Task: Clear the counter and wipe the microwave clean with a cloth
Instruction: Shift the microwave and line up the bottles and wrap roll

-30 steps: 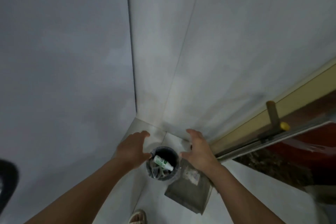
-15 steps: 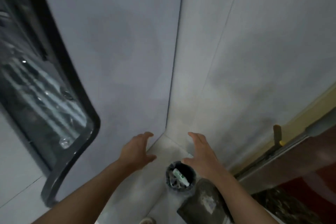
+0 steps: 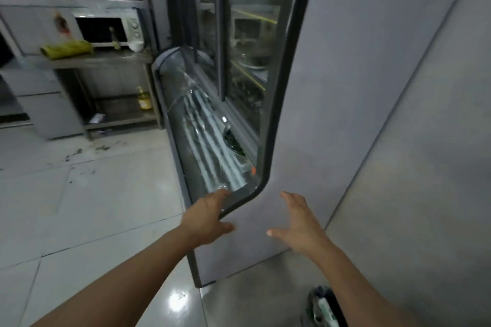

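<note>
Now the view has swung left, away from the corner; the bin (image 3: 325, 308) sits low at the right edge. Both hands, left (image 3: 206, 216) and right (image 3: 299, 223), are spread wide and hold nothing. The microwave (image 3: 106, 30) stands far off on the tabletop (image 3: 106, 57), beside a yellow cloth (image 3: 66, 49). Next comes the walk over there, I think. A glass display case (image 3: 212, 114) stands close in front.

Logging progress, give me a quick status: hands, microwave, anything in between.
Left hand and right hand open, empty. Microwave far off on steel counter, yellow-green bundle in front. Glass display case beside the hands.
</note>
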The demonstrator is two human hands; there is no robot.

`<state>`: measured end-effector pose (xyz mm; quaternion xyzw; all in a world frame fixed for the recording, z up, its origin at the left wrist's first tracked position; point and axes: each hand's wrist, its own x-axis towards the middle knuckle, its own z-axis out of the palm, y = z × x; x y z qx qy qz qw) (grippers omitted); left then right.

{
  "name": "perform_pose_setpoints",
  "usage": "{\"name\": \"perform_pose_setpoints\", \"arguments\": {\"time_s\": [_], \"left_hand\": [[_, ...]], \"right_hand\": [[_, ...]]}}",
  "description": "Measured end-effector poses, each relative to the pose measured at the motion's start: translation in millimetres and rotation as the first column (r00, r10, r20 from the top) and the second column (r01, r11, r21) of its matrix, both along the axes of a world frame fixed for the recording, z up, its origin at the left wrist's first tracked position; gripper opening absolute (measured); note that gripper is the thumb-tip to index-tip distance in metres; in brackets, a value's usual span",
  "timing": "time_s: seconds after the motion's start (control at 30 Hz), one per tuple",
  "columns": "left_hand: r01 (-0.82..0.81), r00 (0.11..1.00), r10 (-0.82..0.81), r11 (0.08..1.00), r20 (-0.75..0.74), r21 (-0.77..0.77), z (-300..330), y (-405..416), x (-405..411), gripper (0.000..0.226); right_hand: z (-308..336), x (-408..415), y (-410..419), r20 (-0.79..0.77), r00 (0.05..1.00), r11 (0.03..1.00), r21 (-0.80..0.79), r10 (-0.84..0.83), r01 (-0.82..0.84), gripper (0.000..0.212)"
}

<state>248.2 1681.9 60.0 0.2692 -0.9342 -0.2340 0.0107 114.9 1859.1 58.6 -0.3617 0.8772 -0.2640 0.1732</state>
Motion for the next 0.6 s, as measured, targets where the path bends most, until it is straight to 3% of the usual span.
{"name": "perform_pose_setpoints", "arguments": {"time_s": [0.3, 0.6], "left_hand": [[-0.215, 0.973, 0.217, 0.976, -0.082, 0.028, 22, -136, 109, 0.077], [-0.342, 0.932, 0.347, 0.938, -0.103, 0.062, 46, -283, 222, 0.075]], "right_hand": [[24, 77, -166, -0.017, 0.977, 0.977, -0.017, 0.21, -0.211, 0.095], [50, 161, -319, -0.009, 0.963, 0.963, -0.013, 0.27, -0.27, 0.099]]}}
